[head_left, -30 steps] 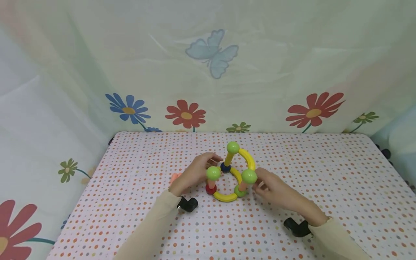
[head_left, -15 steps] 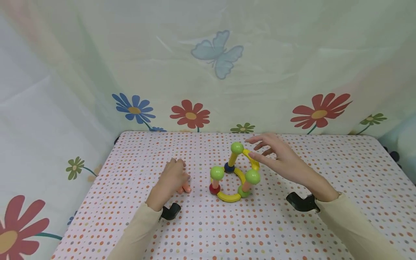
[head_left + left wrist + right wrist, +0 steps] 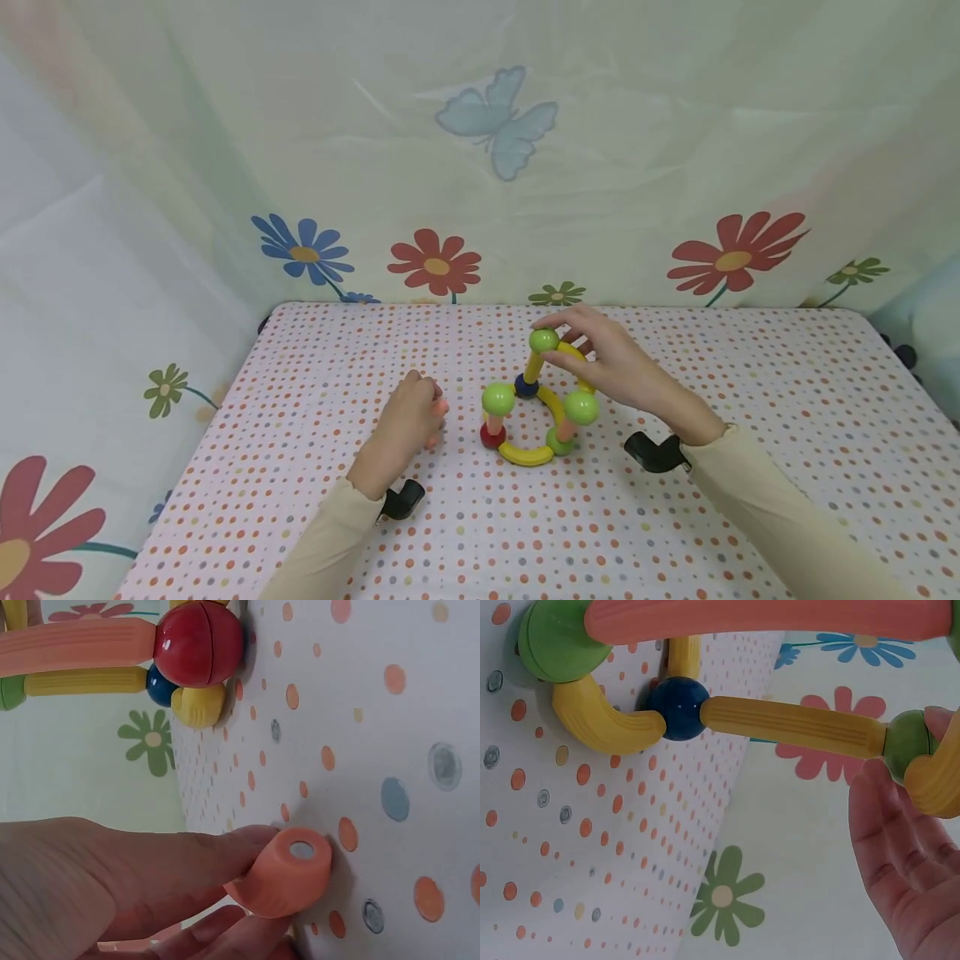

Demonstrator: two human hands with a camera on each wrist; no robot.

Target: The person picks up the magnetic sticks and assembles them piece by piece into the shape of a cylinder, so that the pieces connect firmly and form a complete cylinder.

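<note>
- My left hand (image 3: 401, 425) sits on the dotted worktop (image 3: 750, 467), left of the build. Its fingers (image 3: 187, 855) are curled round a short orange rod (image 3: 289, 874), pinching it near one end. The wrist view shows the free end with a small metal disc in its face.
- The orange rod lies low, touching or almost touching the cloth. Its long axis runs roughly along the worktop, with the disc end pointing toward the toy structure (image 3: 536, 400). I cannot tell the exact tilt.
- My right hand (image 3: 607, 358) is at the top of the structure. The thumb and fingertips (image 3: 892, 817) close on the top green ball (image 3: 543, 340), where a yellow straight rod (image 3: 795, 727) and a yellow curved piece (image 3: 573, 354) meet.
- The structure stands mid-worktop, just right of my left hand. A ring of curved yellow pieces lies flat, with a red ball (image 3: 199, 643), a blue ball (image 3: 679, 709) and green balls at the joints, and rods rising from them.
- The straight yellow rod leans up from the blue ball to the top green ball, its axis tilted away from me.
- I judge the pieces to be light, rigid, smooth plastic. The joints look magnetic, so they would pull apart under a sideways tug.
- I would grip the rod round its ribbed middle and leave the end clear, and steady the frame at a ball, not mid-span.
</note>
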